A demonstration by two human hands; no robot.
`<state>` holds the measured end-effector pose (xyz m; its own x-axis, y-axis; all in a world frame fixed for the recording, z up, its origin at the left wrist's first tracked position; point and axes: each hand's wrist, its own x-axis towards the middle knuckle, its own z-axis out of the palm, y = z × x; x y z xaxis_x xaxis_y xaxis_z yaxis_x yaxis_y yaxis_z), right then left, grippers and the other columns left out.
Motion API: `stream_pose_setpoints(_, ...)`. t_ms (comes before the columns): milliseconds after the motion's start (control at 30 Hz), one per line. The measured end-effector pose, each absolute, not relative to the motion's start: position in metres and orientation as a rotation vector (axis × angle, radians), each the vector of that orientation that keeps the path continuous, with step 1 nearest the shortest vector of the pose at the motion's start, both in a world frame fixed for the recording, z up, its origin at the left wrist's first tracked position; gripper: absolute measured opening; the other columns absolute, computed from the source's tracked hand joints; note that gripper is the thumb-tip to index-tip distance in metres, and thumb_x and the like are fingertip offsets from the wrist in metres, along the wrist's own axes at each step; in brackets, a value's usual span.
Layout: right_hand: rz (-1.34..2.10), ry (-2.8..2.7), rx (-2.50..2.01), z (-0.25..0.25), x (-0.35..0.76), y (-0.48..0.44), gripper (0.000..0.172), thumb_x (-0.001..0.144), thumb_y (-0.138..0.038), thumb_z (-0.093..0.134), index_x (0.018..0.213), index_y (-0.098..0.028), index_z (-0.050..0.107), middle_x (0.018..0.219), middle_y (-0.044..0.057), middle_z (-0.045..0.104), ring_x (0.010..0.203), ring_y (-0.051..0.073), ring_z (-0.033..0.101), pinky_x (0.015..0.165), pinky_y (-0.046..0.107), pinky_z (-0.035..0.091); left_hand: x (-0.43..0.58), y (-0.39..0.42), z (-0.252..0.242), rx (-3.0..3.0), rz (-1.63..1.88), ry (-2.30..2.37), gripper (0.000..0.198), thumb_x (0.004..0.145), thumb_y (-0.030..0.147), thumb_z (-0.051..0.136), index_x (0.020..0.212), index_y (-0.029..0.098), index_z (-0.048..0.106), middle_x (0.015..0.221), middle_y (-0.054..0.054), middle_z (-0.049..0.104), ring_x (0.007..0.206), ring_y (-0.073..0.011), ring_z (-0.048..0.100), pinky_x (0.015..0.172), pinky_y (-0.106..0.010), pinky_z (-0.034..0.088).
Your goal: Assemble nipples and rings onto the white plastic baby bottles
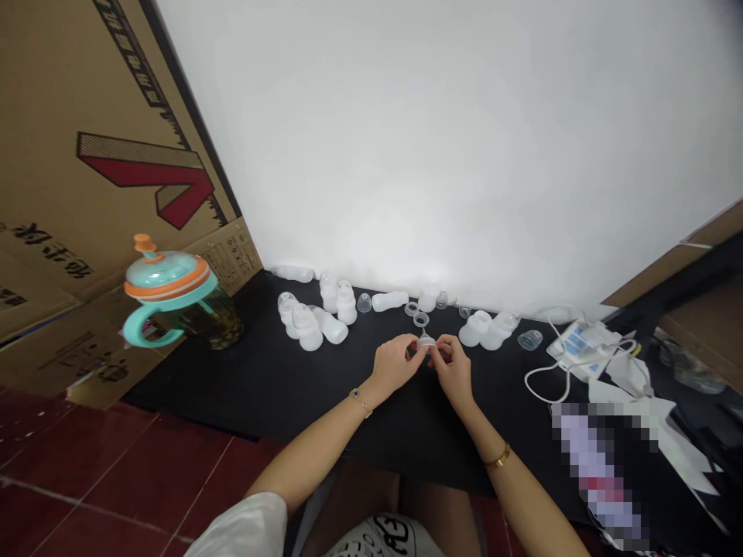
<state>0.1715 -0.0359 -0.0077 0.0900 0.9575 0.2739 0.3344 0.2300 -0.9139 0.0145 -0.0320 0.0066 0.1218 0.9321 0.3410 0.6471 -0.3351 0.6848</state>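
L hand (395, 365) & R hand (452, 369) both fingertip-pinch a clear silicone teat (426, 341) mid-table, just near of the clear rings (421, 314); slippery silicone could slip, drop among them.

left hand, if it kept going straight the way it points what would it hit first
The left hand meets the clear silicone bottle teat first, already pinched at its fingertips with the right hand. Beyond that, perhaps the small clear ring, though depth is unclear.

Teal sippy cup (168, 290), cardboard carton (116, 155), white backdrop (441, 139), red floor tiles (116, 472)
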Motion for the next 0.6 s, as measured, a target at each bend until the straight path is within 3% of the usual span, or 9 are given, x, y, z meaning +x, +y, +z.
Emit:
stream_pose_setpoints(233,0.768,-1.392,-1.237,-0.0113,0.1716,-0.0345,0.038,0.083,-0.056,0.068,0.096,-0.023,0.054,0.107,0.009,0.074,0.059,0.016,0.066,0.057,0.030,0.055,0.0134,-0.0288,0.0075,1.804,1.187,1.296,0.031,0.091,0.048,0.059,0.106,0.023,0.069,0.101,0.000,0.074,0.064,-0.0115,0.063,0.060,-0.024,0.048)
stream_pose_setpoints(600,0.773,-1.449,-1.239,-0.0107,0.1731,-0.0340,0.030,0.087,-0.039,0.061,0.111,-0.022,0.059,0.115,0.010,0.070,0.067,0.017,0.069,0.056,0.029,0.054,0.0119,-0.0279,0.0088,1.775,1.305,1.259,0.031,0.087,0.039,0.067,0.115,0.026,0.066,0.115,-0.002,0.070,0.069,-0.0107,0.063,0.064,-0.024,0.053)
